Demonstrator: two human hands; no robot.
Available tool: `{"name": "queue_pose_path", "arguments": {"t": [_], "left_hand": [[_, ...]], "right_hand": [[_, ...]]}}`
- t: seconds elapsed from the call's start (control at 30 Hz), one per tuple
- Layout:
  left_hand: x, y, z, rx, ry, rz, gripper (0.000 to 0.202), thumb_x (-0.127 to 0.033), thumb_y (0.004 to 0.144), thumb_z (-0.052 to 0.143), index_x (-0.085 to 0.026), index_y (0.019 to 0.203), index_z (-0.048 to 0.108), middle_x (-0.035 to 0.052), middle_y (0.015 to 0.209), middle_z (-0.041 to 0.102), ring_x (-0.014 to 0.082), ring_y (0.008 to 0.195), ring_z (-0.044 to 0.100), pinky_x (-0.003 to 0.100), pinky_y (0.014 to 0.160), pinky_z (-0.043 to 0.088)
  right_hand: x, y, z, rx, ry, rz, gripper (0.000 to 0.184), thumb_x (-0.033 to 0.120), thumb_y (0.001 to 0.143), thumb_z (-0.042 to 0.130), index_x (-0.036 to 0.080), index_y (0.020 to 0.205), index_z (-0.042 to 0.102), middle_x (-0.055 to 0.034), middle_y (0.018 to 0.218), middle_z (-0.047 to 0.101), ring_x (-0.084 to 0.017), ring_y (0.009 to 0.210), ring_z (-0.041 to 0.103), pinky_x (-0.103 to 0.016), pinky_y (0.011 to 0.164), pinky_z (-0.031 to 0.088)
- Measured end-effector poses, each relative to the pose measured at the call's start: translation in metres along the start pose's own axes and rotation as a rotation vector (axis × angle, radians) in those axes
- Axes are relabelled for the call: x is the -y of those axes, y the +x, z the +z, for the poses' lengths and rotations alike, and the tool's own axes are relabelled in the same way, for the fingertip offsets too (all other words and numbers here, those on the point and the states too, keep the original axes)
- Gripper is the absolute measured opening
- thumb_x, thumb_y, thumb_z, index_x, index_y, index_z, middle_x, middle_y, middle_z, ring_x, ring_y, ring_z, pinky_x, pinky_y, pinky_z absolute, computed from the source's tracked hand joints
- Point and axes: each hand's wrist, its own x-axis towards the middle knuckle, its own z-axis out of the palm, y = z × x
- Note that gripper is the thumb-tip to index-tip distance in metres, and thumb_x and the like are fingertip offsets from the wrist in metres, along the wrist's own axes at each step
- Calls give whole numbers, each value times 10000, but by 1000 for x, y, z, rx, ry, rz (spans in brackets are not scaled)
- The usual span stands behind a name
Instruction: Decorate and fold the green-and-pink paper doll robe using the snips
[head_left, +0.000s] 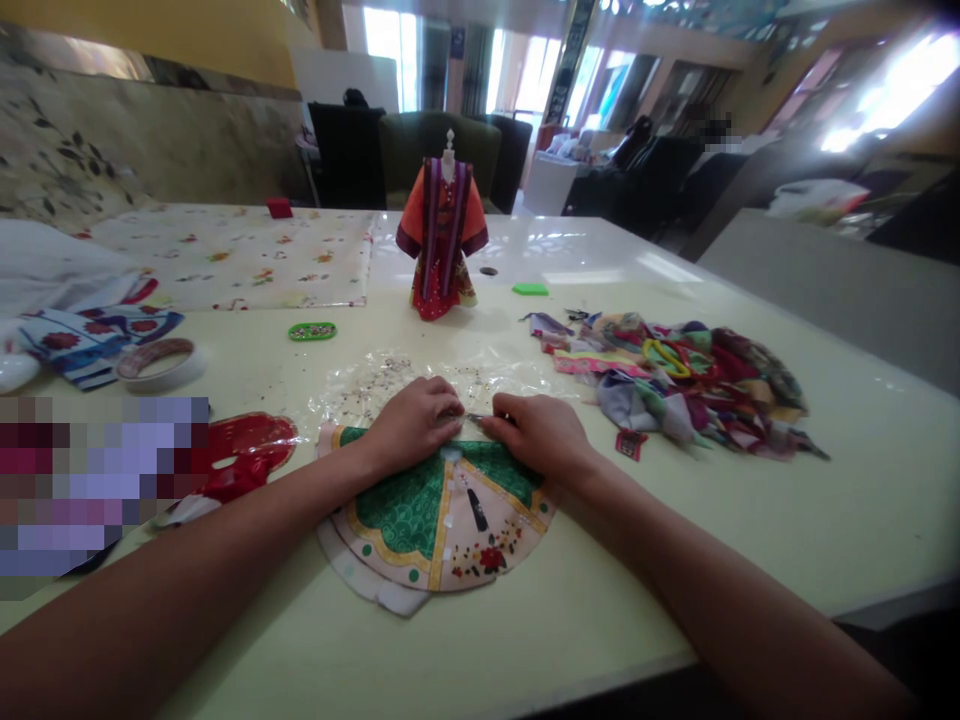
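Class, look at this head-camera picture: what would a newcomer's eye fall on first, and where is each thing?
First comes the small orange-and-red robe, upright on a stand at the far side of the table. Nearer, the left hand and right hand rest at the top of a fan-shaped green-and-cream panel. To the right of the hands lies a bright heap of fabric scraps.

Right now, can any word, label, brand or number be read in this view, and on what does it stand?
No text can be read: the small red tag beside the fabric scraps bears marks too small to read, and the blue sign at the back is too blurred.
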Motion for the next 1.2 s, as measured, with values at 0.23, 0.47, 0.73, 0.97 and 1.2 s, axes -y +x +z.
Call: {"name": "queue_pose_path", "arguments": {"t": [0.23, 0.47, 0.73, 0.97, 1.2], "left_hand": [[-1, 0, 0, 2, 7, 4, 99, -201, 844, 621, -161, 906, 686, 71, 1006, 648, 213, 974, 581, 365, 878, 485], [0, 1, 0, 6, 19, 2, 113, -191, 843, 623, -159, 928, 689, 76, 1013, 650, 214, 976, 585, 371, 886, 488], [3, 0, 2, -20, -14, 12, 91, -188, 844, 628, -171, 890, 705, 63, 994, 658, 204, 959, 591, 368, 863, 497], [1, -1, 3, -46, -20, 21, 77, -182, 840, 643, -192, 856, 718, 51, 976, 665, 200, 936, 592, 374, 847, 501], [3, -2, 4, -51, -24, 16, 88, -172, 834, 640, -184, 877, 716, 60, 1002, 665, 205, 960, 601, 375, 864, 502]], "right_hand": [[-1, -1, 1, -11, 32, 27, 298, 478, 893, 488, 235, 769, 609, -8, 718, 649, -148, 655, 511, -272, 533, 196], [-1, -1, 4, -39, 62, 54, 300, 490, 886, 495, 234, 779, 609, -7, 728, 649, -146, 655, 507, -268, 536, 204], [3, -2, 10, -61, 99, 109, 299, 491, 881, 499, 238, 773, 617, -6, 699, 644, -144, 623, 487, -270, 534, 198], [-3, 0, 3, -152, 121, 191, 305, 470, 897, 483, 226, 764, 607, -14, 707, 642, -143, 633, 494, -271, 536, 205], [-10, -2, -6, -92, 26, -4, 285, 473, 893, 503, 233, 783, 608, 4, 652, 615, -133, 611, 477, -270, 531, 183]]}}
